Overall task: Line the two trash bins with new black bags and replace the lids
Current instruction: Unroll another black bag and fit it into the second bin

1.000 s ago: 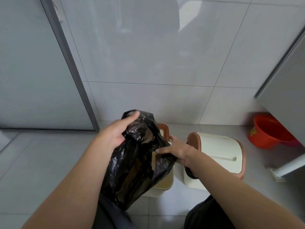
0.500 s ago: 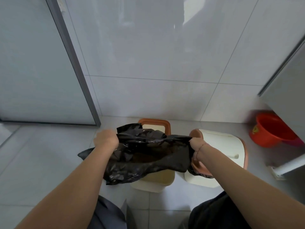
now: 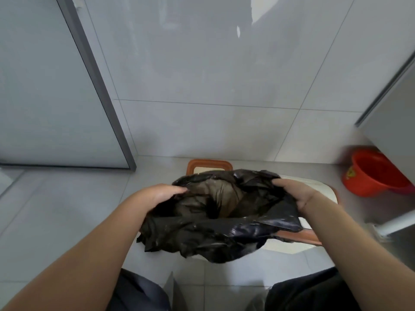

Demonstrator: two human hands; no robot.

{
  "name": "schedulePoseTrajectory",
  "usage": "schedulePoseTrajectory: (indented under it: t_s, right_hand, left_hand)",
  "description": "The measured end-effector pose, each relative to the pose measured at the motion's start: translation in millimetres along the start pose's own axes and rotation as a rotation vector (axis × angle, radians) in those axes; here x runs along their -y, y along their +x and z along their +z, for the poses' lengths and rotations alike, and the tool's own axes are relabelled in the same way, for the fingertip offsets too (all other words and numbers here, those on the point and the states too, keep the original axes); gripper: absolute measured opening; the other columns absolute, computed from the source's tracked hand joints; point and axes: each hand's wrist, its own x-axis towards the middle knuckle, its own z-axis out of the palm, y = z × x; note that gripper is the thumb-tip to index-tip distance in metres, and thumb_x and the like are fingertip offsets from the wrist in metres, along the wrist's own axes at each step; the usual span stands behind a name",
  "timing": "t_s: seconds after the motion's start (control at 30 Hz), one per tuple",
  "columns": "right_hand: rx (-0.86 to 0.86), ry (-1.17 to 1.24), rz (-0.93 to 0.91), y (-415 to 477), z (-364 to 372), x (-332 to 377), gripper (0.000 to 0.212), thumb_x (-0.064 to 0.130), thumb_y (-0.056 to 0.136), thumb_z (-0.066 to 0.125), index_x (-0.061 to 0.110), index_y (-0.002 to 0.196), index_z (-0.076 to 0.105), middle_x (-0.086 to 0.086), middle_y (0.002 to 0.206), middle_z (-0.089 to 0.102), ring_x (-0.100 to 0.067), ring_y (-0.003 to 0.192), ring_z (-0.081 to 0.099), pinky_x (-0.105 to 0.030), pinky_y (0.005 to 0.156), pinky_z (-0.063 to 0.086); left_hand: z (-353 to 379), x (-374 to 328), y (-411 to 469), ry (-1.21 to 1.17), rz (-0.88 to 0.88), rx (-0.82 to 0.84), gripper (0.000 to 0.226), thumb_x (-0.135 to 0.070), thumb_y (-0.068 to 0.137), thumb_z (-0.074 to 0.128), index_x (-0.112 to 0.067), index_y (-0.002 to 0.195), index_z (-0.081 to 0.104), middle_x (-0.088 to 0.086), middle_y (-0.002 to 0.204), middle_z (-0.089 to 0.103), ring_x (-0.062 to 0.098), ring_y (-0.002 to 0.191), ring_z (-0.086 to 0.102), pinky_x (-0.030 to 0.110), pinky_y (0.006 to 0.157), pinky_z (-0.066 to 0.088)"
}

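Observation:
A black bag (image 3: 215, 230) is spread wide open over the left trash bin, hiding most of it; only the bin's cream body with its brown rim (image 3: 210, 163) shows at the back. My left hand (image 3: 157, 196) grips the bag's mouth on the left side. My right hand (image 3: 298, 194) grips the mouth on the right. The second bin (image 3: 314, 234), cream with a brown rim and its cream lid on, stands to the right, partly hidden behind my right forearm and the bag.
A red plastic basin (image 3: 375, 173) sits on the floor at the far right beside a grey cabinet (image 3: 395, 122). A tiled wall rises just behind the bins. A glass door with a grey frame (image 3: 96, 86) stands at the left. My knees are at the bottom edge.
The bag hung bunched from my hands, then was pulled out sideways. Now its mouth is held wide open and lower over the left bin.

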Motion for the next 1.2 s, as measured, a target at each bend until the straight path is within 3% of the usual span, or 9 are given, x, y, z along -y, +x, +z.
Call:
schedulePoseTrajectory:
  t_s: [0.13,0.23,0.4,0.53,0.67,0.83,0.97,1.13,1.2]
  right_hand:
    - [-0.191,0.05,-0.155,34.2,25.4,-23.0,0.019,0.004,0.089,0.052,0.014,0.105,0.054,-0.017,0.086,0.063,-0.03,0.072,0.061,-0.034,0.065,0.054]
    - [-0.433,-0.2,-0.288,60.3,35.8,-36.4,0.046,0.014,0.085,0.061,0.01,0.129,0.048,-0.015,0.123,0.06,-0.034,0.109,0.059,-0.041,0.1,0.046]
    - [-0.463,-0.502,-0.154,78.8,53.2,-49.9,0.061,0.015,0.088,0.054,0.008,0.141,0.026,-0.02,0.139,0.04,-0.039,0.122,0.046,-0.04,0.099,0.039]
    - [-0.553,-0.697,-0.265,86.2,63.4,-56.2,0.076,0.022,0.082,0.059,0.012,0.146,0.02,-0.016,0.147,0.027,-0.037,0.132,0.033,-0.045,0.109,0.032]
    - [-0.56,-0.85,-0.555,97.3,78.5,-62.2,0.08,0.041,0.082,0.057,0.018,0.148,0.018,-0.008,0.154,0.024,-0.029,0.143,0.021,-0.045,0.118,0.021]
    - [-0.437,-0.837,-0.276,135.5,66.2,-62.5,0.052,0.03,0.092,0.051,0.018,0.142,0.039,-0.009,0.142,0.048,-0.03,0.13,0.045,-0.041,0.107,0.038]
    - [-0.463,-0.615,-0.264,162.4,57.7,-49.1,0.029,0.015,0.093,0.048,0.006,0.112,0.067,-0.016,0.114,0.068,-0.031,0.102,0.061,-0.026,0.08,0.041]
    - [-0.406,-0.356,-0.163,196.8,61.5,-37.9,0.019,0.022,0.089,0.059,0.007,0.085,0.07,-0.015,0.094,0.069,-0.03,0.096,0.064,-0.034,0.087,0.049]
    - [-0.366,-0.399,-0.077,204.6,62.2,-38.9,0.024,0.025,0.09,0.057,0.005,0.095,0.07,-0.016,0.104,0.069,-0.029,0.103,0.063,-0.03,0.088,0.047]
  left_hand:
    - [-7.3,8.7,24.4,0.024,0.146,-0.406,0.054,-0.017,0.071,0.076,0.0,0.119,0.056,0.018,0.113,0.063,0.034,0.102,0.06,0.036,0.089,0.049]
    - [-10.8,1.2,37.8,0.241,0.343,-0.656,0.057,-0.017,0.076,0.073,-0.006,0.124,0.045,0.016,0.127,0.052,0.034,0.11,0.055,0.036,0.086,0.043]
    - [-9.7,0.4,60.0,0.906,0.464,-0.649,0.094,-0.049,0.07,0.073,-0.018,0.144,0.024,0.012,0.147,0.029,0.034,0.134,0.034,0.048,0.108,0.029]
    - [5.7,5.3,76.9,1.098,0.798,-0.687,0.064,-0.046,0.076,0.066,-0.025,0.129,0.039,0.011,0.155,0.017,0.029,0.144,0.018,0.053,0.115,0.011]
    - [7.0,5.6,100.0,0.829,0.728,-0.56,0.066,-0.037,0.077,0.068,-0.022,0.132,0.034,0.011,0.151,0.025,0.03,0.14,0.029,0.049,0.113,0.021]
    - [-11.6,8.4,127.9,0.445,0.641,-0.256,0.071,-0.024,0.083,0.07,-0.024,0.145,0.034,0.003,0.146,0.042,0.021,0.132,0.044,0.034,0.107,0.036]
    - [-11.3,7.2,147.8,0.2,0.596,-0.135,0.029,-0.023,0.083,0.07,-0.018,0.111,0.068,-0.001,0.108,0.069,0.014,0.099,0.064,0.021,0.081,0.045]
    - [-0.4,2.1,175.3,-0.396,0.235,-0.169,0.016,-0.021,0.086,0.065,-0.008,0.085,0.073,0.004,0.073,0.074,0.018,0.064,0.07,0.022,0.058,0.054]
    - [5.0,3.8,184.0,-0.524,0.043,-0.202,0.015,-0.017,0.085,0.064,-0.005,0.076,0.067,0.009,0.071,0.069,0.021,0.059,0.065,0.024,0.052,0.053]
